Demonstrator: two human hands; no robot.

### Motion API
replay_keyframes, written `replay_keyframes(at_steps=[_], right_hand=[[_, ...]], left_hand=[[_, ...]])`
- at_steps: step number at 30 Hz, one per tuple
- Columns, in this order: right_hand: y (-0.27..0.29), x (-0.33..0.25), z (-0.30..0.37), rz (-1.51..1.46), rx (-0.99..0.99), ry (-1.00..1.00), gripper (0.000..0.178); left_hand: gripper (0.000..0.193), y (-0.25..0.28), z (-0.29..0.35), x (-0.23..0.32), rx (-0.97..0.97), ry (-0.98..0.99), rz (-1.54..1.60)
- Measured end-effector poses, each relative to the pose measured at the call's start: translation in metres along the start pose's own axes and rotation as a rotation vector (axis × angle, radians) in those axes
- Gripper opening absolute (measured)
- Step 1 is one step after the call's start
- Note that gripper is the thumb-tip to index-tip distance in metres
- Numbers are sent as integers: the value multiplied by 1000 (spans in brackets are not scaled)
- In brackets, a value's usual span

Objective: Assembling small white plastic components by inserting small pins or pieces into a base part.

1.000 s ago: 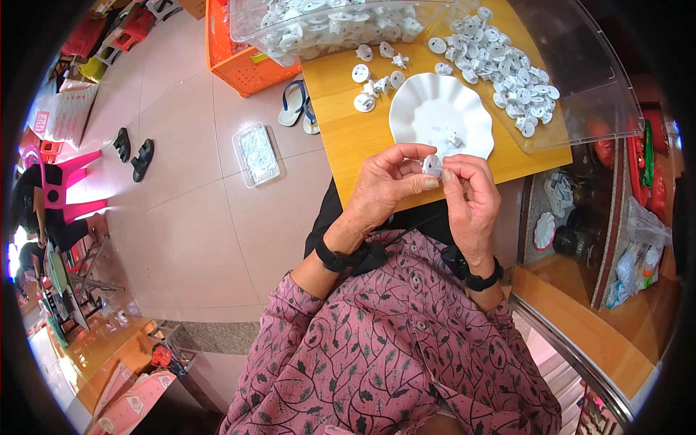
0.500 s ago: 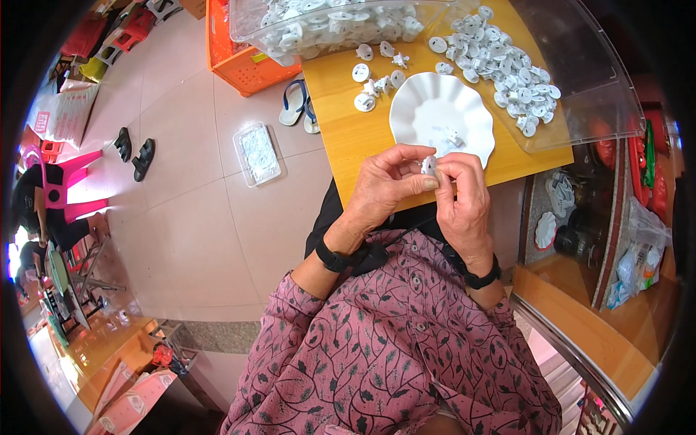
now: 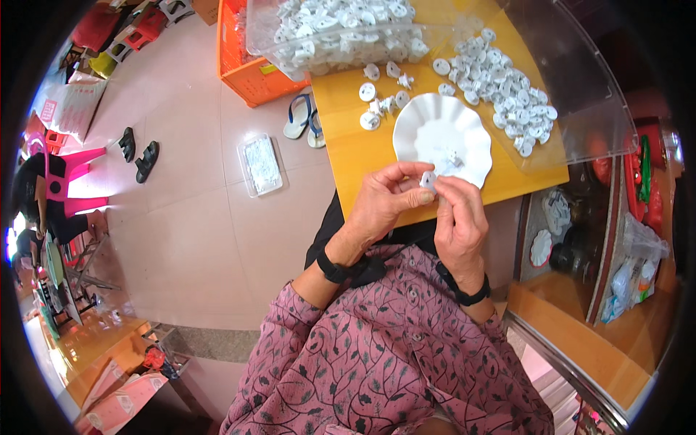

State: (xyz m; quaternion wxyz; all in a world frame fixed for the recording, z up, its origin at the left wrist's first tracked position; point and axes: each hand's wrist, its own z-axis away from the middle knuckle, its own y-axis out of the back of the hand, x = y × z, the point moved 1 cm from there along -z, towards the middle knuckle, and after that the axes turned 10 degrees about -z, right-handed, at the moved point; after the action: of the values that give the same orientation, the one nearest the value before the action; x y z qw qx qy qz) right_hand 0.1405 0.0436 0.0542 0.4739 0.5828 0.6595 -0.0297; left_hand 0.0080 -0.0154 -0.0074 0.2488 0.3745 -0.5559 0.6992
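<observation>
A small white round plastic part [image 3: 428, 180] is pinched between the thumb and index finger of my left hand [image 3: 380, 203], just in front of the plate. My right hand [image 3: 462, 221] is closed too, its fingertips pressed against the same part from the right side. A white plate with a wavy rim [image 3: 431, 119] lies on the yellow table [image 3: 341, 148], and one small white piece [image 3: 452, 159] rests on it. Left of the plate lie several loose white parts [image 3: 367, 92]. A large pile of similar parts [image 3: 504, 87] spreads to its right.
A clear plastic bin [image 3: 290, 51] full of white parts stands at the table's far side, beside an orange crate [image 3: 250, 83]. Another clear tub [image 3: 594, 94] surrounds the pile. On the floor are a small box [image 3: 262, 165], blue-strapped slippers [image 3: 296, 125] and black sandals [image 3: 147, 161].
The view has shifted slightly, so the table and plate sit a little lower. Both hands stay together at the plastic part, with the right fingers slightly more extended and the part turned.
</observation>
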Motion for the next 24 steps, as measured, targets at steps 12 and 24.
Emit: replay_keyframes(at_steps=[12,24], right_hand=[[3,-4,6,-54,62,-105,22],[13,18,33,-41,118,-203,18]], left_hand=[[35,2,-8,46,77,-59,-163],[58,41,-88,184,478,-627,-559]])
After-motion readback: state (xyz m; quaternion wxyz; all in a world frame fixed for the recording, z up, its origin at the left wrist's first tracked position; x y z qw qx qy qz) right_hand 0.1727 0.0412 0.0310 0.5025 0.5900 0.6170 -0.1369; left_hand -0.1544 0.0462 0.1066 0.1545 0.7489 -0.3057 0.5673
